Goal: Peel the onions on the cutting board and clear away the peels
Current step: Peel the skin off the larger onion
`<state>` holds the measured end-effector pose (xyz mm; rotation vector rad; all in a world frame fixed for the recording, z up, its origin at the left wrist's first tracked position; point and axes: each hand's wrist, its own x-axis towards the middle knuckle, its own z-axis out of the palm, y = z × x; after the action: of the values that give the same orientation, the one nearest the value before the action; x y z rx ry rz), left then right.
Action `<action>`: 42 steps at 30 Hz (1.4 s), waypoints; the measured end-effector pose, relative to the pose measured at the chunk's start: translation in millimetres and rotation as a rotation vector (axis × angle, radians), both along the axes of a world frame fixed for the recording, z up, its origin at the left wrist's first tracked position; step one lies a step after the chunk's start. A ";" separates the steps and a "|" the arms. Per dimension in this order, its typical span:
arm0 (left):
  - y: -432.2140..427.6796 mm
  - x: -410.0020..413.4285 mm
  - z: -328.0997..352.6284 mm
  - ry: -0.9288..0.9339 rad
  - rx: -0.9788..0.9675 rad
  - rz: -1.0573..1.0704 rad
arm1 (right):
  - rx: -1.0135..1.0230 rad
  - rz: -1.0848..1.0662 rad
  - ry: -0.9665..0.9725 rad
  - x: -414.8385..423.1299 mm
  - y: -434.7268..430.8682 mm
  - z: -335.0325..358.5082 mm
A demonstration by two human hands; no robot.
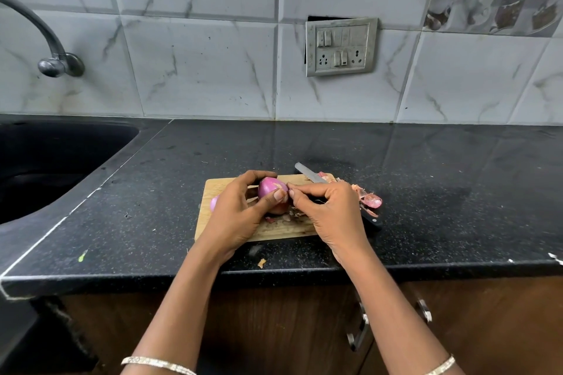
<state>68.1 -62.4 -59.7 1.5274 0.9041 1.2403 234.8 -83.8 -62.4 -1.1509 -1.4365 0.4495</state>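
Note:
A wooden cutting board (275, 231) lies on the black counter. Above it my left hand (240, 213) grips a purple onion (269, 187), thumb across its front. My right hand (327, 210) pinches the onion's skin at its right end with thumb and forefinger. Another peeled onion (214, 202) peeks out on the board behind my left hand. Loose peels (370, 198) lie at the board's right edge, with small scraps (288, 216) under my hands. A knife lies across the board's right side, blade (309, 173) at the back, black handle (373, 219) toward the front.
A dark sink (51, 167) is sunk into the counter on the left, with a tap (45, 39) above it. A switch and socket plate (341, 46) sits on the tiled wall. One peel scrap (261, 263) lies near the counter's front edge.

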 end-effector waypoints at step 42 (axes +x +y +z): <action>2.1 1.6 -5.6 -0.043 0.073 0.130 | -0.137 0.216 0.127 1.2 -3.6 1.7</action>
<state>69.7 -60.2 -65.3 1.5128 0.9509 1.4080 236.1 -87.4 -60.7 -1.0583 -1.4415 0.7689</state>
